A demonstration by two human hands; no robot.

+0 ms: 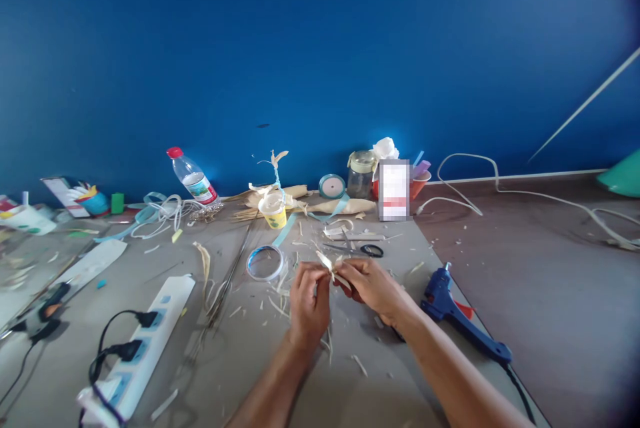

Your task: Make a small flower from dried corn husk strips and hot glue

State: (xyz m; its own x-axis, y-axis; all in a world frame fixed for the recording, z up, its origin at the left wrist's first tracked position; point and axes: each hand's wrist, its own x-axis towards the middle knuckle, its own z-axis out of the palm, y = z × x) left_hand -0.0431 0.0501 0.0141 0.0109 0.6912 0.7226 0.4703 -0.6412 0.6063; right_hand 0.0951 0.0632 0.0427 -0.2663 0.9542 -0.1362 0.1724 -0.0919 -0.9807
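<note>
Over the middle of the grey work surface, my left hand and my right hand meet, both closed. Between their fingertips is a pale strip of dried husk, pinched from both sides. Its lower part is hidden by my fingers. Just beyond my right hand lie black-handled scissors. A roll of tape rests to the left of my left hand. Scraps of husk are scattered around and under both hands. Farther back, a yellow cup holds a thin stem wrapped in light blue ribbon, with husk pieces on top.
A blue glue gun lies at the right edge. On the left are a white power strip with black plugs and a bundle of thin wires. Along the blue wall stand a plastic bottle, a ribbon spool and a glass jar.
</note>
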